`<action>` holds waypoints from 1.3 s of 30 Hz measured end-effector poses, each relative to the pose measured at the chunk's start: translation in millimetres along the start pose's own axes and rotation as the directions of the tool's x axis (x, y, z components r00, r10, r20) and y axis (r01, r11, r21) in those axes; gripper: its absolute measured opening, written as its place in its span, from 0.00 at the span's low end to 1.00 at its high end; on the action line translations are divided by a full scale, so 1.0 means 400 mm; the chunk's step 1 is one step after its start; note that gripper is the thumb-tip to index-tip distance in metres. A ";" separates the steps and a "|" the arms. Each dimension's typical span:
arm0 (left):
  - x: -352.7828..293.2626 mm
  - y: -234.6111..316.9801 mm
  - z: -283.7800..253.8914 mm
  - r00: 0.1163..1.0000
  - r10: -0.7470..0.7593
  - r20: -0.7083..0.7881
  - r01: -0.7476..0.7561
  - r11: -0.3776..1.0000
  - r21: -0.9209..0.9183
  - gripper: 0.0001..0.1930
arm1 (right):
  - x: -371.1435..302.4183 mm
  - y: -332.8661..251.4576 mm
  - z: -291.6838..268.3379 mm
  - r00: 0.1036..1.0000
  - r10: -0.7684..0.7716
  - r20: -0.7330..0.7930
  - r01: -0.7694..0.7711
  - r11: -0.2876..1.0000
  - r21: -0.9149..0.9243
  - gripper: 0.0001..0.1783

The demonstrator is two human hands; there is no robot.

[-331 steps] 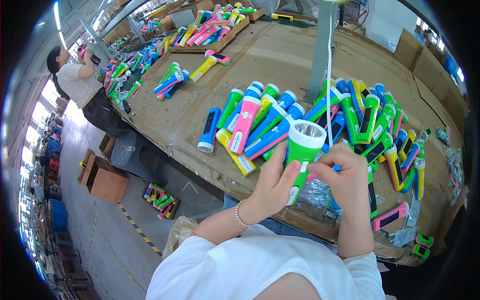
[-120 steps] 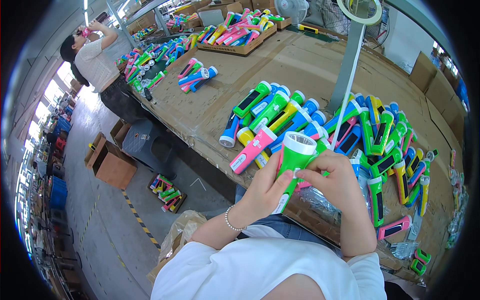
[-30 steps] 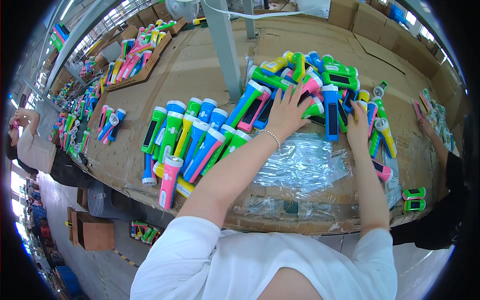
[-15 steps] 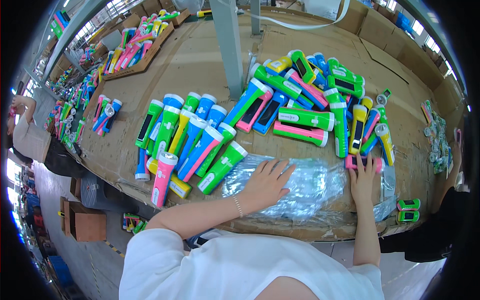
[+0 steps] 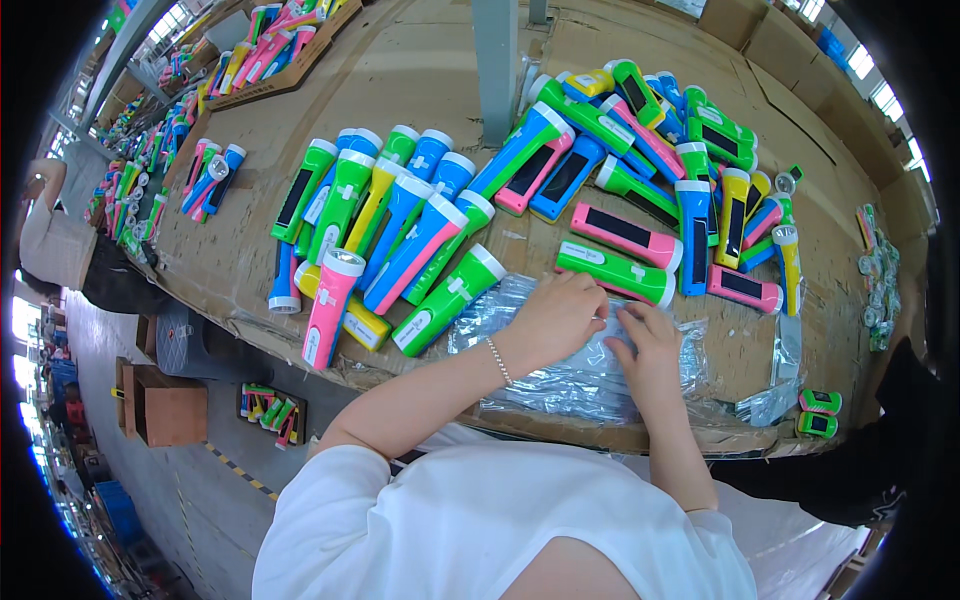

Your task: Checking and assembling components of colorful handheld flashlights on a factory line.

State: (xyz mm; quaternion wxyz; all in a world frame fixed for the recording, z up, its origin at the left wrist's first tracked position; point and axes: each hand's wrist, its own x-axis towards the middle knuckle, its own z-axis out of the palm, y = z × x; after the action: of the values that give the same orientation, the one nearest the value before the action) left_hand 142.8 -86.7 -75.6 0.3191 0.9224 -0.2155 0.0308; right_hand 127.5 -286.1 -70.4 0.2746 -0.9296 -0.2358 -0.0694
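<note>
Clear plastic bags (image 5: 560, 385) lie in a flat stack at the table's front edge. Over them, my left hand (image 5: 560, 318) has its fingers bent and the tips pinched at the thin film. Facing it, my right hand (image 5: 652, 345) is also curled, thumb and fingers pinching the film; the film between the tips is hard to make out. Just beyond the left fingertips lies a green flashlight (image 5: 615, 272), partly over a pink one. Behind it is another pink flashlight (image 5: 628, 236) with a dark panel. To the right rests a further pink flashlight (image 5: 745, 288).
Piled flashlights stand left (image 5: 385, 230) and far right of centre (image 5: 640, 120). A grey metal post (image 5: 495, 75) rises from the cardboard-covered table (image 5: 420, 95). Two small green flashlights (image 5: 819, 413) sit at the right edge. A person (image 5: 60, 225) is at far left.
My right hand has left the pink flashlight and come left to the plastic bags. My left hand, spread flat before, is now curled beside it. The view has shifted.
</note>
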 end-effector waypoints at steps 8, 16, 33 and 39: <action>-0.007 0.004 -0.013 0.986 0.121 -0.118 -0.118 0.992 0.034 0.12 | 0.062 0.008 -0.032 0.974 0.092 0.207 -0.101 0.994 0.033 0.21; -0.031 0.018 0.000 0.980 0.170 -0.107 -0.163 0.984 0.069 0.10 | 0.082 -0.041 -0.106 0.854 0.314 0.414 -0.391 0.913 0.113 0.12; -0.193 0.099 -0.217 0.933 -0.118 -0.340 0.006 0.950 -0.312 0.08 | 0.071 -0.120 -0.166 0.990 -0.110 -0.084 0.119 0.986 0.113 0.08; -0.212 0.118 -0.162 0.888 -0.139 -0.438 -0.026 0.936 -0.350 0.13 | 0.030 -0.207 -0.040 0.884 -0.320 -0.340 0.382 0.914 0.133 0.13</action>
State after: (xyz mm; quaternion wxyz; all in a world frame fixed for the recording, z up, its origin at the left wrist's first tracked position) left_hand 51.4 -48.9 -13.4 0.5188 0.8243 -0.1093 0.1985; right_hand 98.7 -228.9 -14.3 0.3813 -0.8167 -0.3604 -0.2403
